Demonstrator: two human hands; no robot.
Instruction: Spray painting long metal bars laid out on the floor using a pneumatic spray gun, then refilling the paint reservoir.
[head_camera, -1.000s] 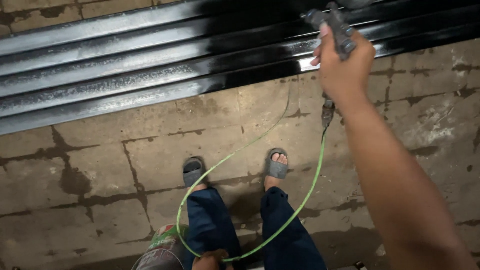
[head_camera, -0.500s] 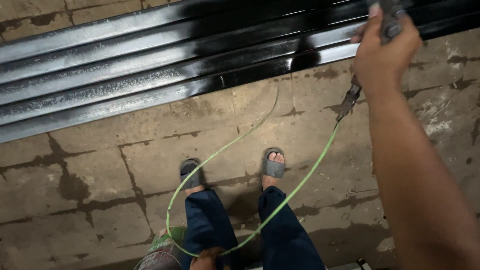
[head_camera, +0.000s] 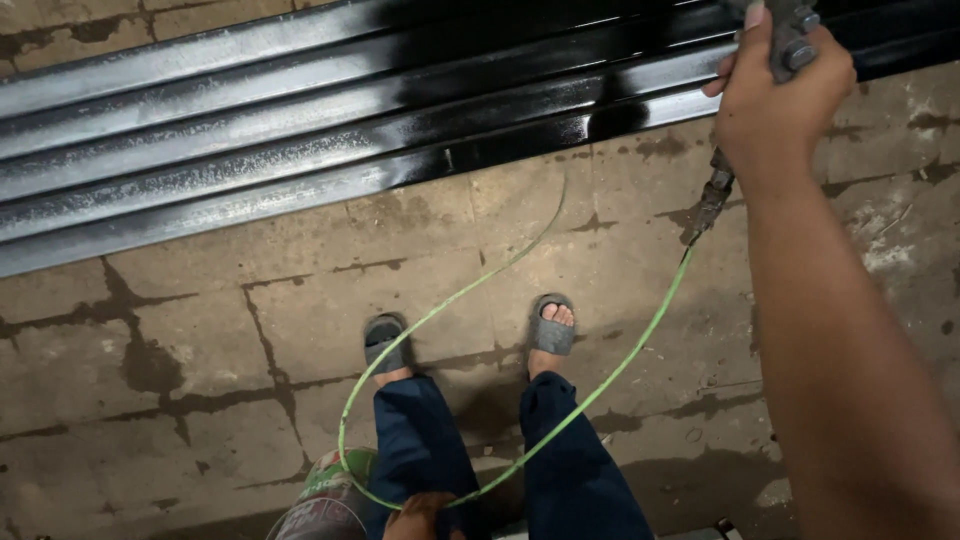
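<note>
Several long metal bars (head_camera: 300, 130) lie side by side across the far part of the floor (head_camera: 200, 330), running from the left edge to the far right. Most of their length shines wet black; toward the left, the ridges show a greyer, thinner coat.

At the far right, the right hand (head_camera: 775, 100) is closed in a full grip around a spray gun (head_camera: 790, 35), fingers wrapped about its handle, with the nozzle end cut off by the top edge of the view. A metal fitting (head_camera: 715, 195) hangs below the hand, and from it a green hose (head_camera: 600, 380) runs down across the floor, loops between the two sandalled feet (head_camera: 465, 335), and ends near a can (head_camera: 325, 500) at the near edge. The left hand (head_camera: 420, 515) shows only as a sliver just beside that can; whether it is spread or pinching anything I cannot tell.

To do this pass well, judging from the patchy sheen, the gun should travel along the bars at a steady pace and an even height, each stroke overlapping the last so the greyer ridges on the left get the same cover as the glossy middle. Keeping the wrist straight rather than swinging in an arc would avoid thick centres and thin ends. The hose loop lies close to the feet, so stepping sideways calls for care not to tread on it, tug the gun off line, or tip the can.
</note>
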